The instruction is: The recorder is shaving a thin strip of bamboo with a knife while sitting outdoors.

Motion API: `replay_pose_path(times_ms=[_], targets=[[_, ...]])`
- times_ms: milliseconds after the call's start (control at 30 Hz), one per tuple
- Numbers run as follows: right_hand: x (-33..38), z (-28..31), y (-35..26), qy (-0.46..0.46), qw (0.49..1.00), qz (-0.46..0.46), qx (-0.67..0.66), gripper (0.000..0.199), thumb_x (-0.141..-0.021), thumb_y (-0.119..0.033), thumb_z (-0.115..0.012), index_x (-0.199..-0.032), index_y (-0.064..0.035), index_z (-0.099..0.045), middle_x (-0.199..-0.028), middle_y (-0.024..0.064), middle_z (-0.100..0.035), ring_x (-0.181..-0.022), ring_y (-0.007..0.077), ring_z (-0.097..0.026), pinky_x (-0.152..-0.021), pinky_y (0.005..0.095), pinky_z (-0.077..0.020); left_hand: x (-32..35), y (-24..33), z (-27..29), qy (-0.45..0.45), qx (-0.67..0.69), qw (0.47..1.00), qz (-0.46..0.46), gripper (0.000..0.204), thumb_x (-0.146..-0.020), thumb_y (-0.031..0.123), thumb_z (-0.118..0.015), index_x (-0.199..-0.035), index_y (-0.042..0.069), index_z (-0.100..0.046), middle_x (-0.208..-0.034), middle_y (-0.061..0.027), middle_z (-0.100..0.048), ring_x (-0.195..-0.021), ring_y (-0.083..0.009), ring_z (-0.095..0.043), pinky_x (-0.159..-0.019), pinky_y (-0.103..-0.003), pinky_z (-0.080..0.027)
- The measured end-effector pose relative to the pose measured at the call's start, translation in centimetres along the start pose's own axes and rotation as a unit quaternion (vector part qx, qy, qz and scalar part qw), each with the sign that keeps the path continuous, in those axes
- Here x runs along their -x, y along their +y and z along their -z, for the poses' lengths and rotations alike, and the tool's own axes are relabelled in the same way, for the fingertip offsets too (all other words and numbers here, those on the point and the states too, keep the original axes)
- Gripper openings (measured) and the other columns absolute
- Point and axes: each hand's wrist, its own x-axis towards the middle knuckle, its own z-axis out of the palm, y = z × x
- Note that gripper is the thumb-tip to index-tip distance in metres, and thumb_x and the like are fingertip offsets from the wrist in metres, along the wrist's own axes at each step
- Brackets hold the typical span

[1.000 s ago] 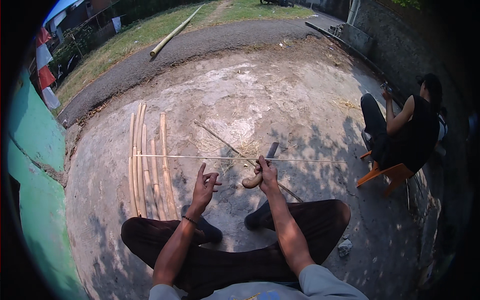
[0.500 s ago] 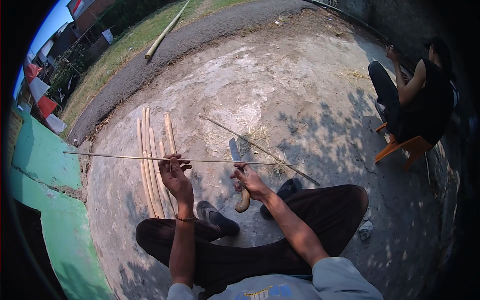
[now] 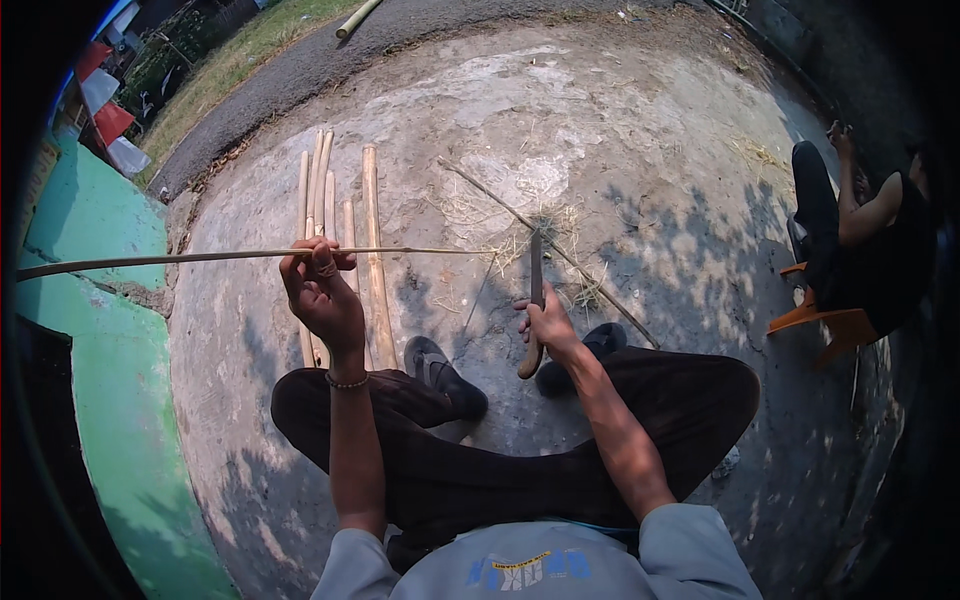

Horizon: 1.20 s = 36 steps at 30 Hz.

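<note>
My left hand (image 3: 326,300) is closed around a long, thin bamboo strip (image 3: 200,258), which lies level across the view from the green wall to above the ground debris. In my right hand (image 3: 550,322) is a knife (image 3: 536,270) with a curved wooden handle, its blade pointing away from me. The strip's right end stops short of the blade, and the two look apart. Beyond my left hand, several peeled bamboo poles (image 3: 376,270) lie side by side on the ground. A thin dark stick (image 3: 545,232) rests slantwise over a pile of pale shavings (image 3: 580,280).
To the right, another person (image 3: 870,230) sits on a low orange stool (image 3: 815,318). A green wall (image 3: 110,400) runs along the left. My sandalled feet (image 3: 445,378) are on the concrete, and a thick bamboo pole (image 3: 358,18) lies across the far path.
The bamboo strip has shifted left through the scene, its right end pulling away from my right hand. My right hand and the knife have moved right, with the blade now more upright. The view has tilted slightly.
</note>
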Motion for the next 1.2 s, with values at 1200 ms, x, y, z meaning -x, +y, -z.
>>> replay_pose_path(times_ms=[1200], targets=[[12.2, -9.7, -10.9, -0.099, 0.887, 0.249, 0.377, 0.055, -0.093, -0.008, -0.046, -0.145, -0.0018, -0.03, -0.096, 0.0223, -0.058, -0.073, 0.0432, -0.063, -0.065, 0.0518, -0.0529, 2.0, 4.4, -0.2, -0.017, 0.013, 0.999, -0.047, 0.027, -0.106, 0.033, -0.034, -0.111, 0.007, -0.028, -0.065, -0.0176, -0.053, -0.042, -0.0174, -0.046, -0.038, -0.023, -0.041]])
